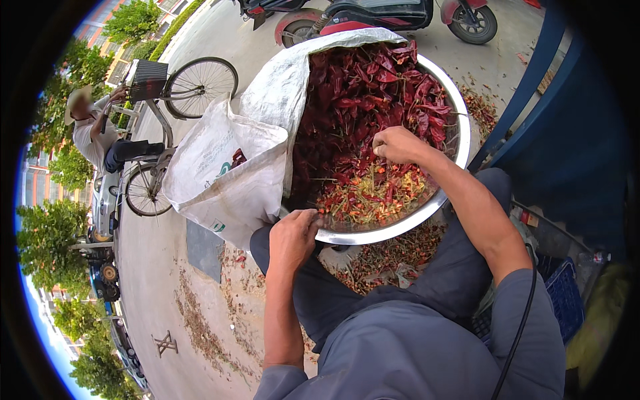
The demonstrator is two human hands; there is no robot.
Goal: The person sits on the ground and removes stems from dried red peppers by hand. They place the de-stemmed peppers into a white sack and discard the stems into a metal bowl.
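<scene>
A wide metal basin (457, 165) stands before my knees. Wrinkled dark-red dried chilies (370, 95) are heaped in its far part. Nearer me lies a bed of yellowish stems, seeds and red bits (372, 195). My right hand (397, 144) is over the basin where chilies meet stems, its fingers curled; anything inside them is hidden. At the basin's near left rim is my left hand (295, 235), fingers bent and close together; I cannot tell whether it grips anything. A white woven sack (240, 150) bearing print leans against the left side, its cloth partly over the chilies.
Stems and chili scraps (390, 255) litter the ground under the basin. A blue metal panel (565, 135) stands at right, near a blue plastic crate (565, 300). Beyond the basin is a parked scooter (370, 20). At left, a person (100, 130) rides a bicycle (200, 90).
</scene>
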